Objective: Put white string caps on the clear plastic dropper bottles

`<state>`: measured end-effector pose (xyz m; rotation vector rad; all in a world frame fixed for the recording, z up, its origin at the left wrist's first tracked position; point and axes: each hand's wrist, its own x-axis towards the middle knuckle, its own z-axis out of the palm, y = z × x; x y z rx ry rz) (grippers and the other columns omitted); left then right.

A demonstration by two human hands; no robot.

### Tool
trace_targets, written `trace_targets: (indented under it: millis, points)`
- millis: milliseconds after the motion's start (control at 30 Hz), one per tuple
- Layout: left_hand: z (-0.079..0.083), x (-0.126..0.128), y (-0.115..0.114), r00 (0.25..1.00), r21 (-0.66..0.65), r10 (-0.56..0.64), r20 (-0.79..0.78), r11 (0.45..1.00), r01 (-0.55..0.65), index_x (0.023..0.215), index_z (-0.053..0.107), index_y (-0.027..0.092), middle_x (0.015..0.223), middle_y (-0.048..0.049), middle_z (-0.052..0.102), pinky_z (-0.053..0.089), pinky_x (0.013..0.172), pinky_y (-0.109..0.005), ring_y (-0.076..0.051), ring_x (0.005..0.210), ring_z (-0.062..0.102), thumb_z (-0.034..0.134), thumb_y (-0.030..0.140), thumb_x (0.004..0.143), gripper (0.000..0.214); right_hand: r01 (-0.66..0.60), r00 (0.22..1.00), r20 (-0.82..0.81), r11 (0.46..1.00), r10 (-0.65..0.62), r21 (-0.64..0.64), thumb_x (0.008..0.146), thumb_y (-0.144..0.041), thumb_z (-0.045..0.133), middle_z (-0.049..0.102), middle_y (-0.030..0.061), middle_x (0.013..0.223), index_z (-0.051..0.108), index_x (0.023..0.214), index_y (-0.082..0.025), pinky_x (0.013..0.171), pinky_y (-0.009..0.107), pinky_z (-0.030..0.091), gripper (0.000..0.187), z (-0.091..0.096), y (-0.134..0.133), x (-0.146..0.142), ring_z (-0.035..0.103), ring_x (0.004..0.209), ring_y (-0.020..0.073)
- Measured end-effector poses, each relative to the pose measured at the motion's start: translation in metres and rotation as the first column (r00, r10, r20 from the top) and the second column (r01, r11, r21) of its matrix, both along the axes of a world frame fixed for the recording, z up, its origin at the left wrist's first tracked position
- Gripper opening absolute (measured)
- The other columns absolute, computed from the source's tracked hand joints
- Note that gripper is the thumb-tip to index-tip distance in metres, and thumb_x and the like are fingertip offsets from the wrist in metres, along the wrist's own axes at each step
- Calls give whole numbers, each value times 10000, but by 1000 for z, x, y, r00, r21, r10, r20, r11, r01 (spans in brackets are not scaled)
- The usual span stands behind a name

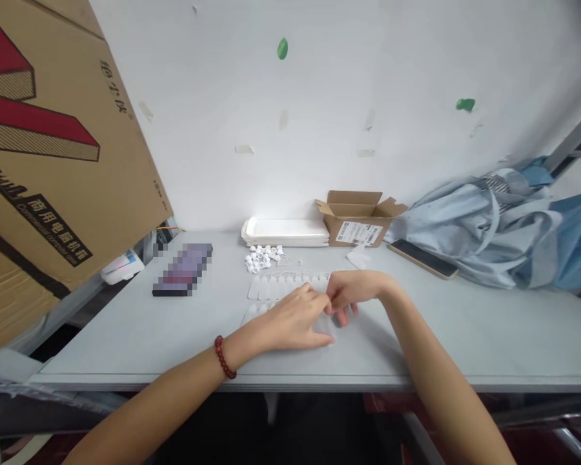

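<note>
My left hand [290, 320] rests on the grey table [126, 336] with its fingers curled, pinching at a clear sheet of pale nail-shaped pieces [283, 286]. A red bead bracelet [224, 357] circles that wrist. My right hand [351, 292] meets it from the right, fingers bent and pinched against the same sheet's edge. What lies between the fingertips is too small to make out. A heap of small white plastic bits [263, 257] lies just beyond the sheet.
A stack of white trays [285, 231] and an open cardboard box [357, 216] stand by the wall. A dark phone [422, 258] and blue cloth bags [494, 219] lie at the right. A blurred dark object [183, 269] and a large carton [53, 148] are at the left.
</note>
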<state>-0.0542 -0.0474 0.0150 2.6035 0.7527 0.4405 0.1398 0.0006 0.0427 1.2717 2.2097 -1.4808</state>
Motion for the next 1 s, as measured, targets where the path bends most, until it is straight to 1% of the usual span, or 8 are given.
trace_targets:
  millis: [300,500,600,700,800,833,900,1000]
  points:
    - [5,-6,13,982,-79,142,125,988,-133,944,571,216,876,-42,574,423,664,-305,-239,912,525,642,392,746,275,26,999,-30,1000,-25,3,705,-345,623,725,65,680,698,717,-125,537,220,480,233,1,6,11,660,635,157]
    - [-2,-18,43,909,31,350,226,930,-366,844,580,199,871,-61,621,428,756,-374,-261,926,516,530,253,792,90,242,951,-225,963,-211,121,717,-370,636,718,79,688,680,729,-130,493,232,434,244,10,8,28,630,585,151]
    - [-8,-24,60,869,105,419,264,883,-458,801,591,198,856,-69,640,432,763,-388,-268,903,527,512,202,782,81,465,853,-384,849,-354,249,731,-377,621,712,73,721,656,741,-140,448,232,380,239,7,13,39,573,506,119]
    - [-17,-29,77,830,158,482,280,830,-535,793,610,188,872,-83,659,436,796,-406,-271,901,538,493,141,764,129,639,766,-430,638,-478,429,759,-348,579,709,68,735,640,753,-143,478,243,398,213,-3,24,54,519,466,99]
    - [-26,-35,93,805,191,526,276,790,-582,801,639,179,869,-86,669,438,830,-412,-262,887,555,484,97,741,185,587,756,-312,385,-575,712,764,-260,544,709,75,755,653,773,-140,587,268,451,162,-18,36,72,588,546,140]
    - [-28,-36,97,801,193,532,274,786,-587,804,648,178,870,-83,672,441,833,-408,-258,885,559,478,88,736,204,563,748,-293,335,-595,756,749,-224,550,710,92,790,663,784,-133,636,283,456,149,-22,40,77,617,613,168]
    - [-32,-39,104,814,193,519,260,798,-571,820,668,176,894,-74,684,447,844,-391,-249,908,561,456,67,730,255,529,738,-270,282,-618,800,724,-171,558,709,116,860,681,807,-125,704,307,452,155,-31,47,84,639,726,210]
    - [-33,-41,112,868,177,454,201,855,-488,848,700,179,978,-52,698,441,883,-354,-229,975,555,404,18,713,363,500,740,-241,275,-628,821,706,-154,587,710,112,865,698,831,-127,717,311,444,169,-41,54,89,637,748,221]
